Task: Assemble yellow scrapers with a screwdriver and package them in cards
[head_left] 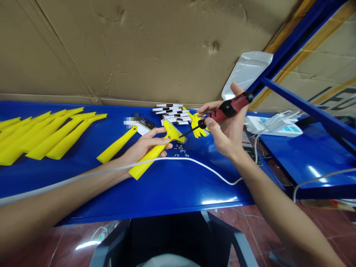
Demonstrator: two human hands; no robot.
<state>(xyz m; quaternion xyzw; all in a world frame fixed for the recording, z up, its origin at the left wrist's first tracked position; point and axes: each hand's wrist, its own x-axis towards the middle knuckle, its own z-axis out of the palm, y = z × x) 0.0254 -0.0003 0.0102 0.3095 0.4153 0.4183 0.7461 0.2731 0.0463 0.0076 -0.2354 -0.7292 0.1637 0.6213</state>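
Note:
My left hand (150,144) is closed around the neck of a yellow scraper (151,157), whose wide head points up and to the right. A red and black screwdriver (229,108) is in my right hand (229,128), gripped by its handle. Its dark shaft slants down to the left, and the tip is at the scraper's head; whether it sits in a screw I cannot make out. Small loose screws and nuts (180,148) lie on the blue table just beyond the scraper. Close to my left wrist rests a separate yellow handle (118,144).
Several yellow handles (63,137) lie in a row at the left. White packets (172,111) and small yellow pieces (197,126) are at the back. A white cable (200,165) crosses the blue table (116,198). A power strip (272,125) stands at the right beside a blue frame (292,98).

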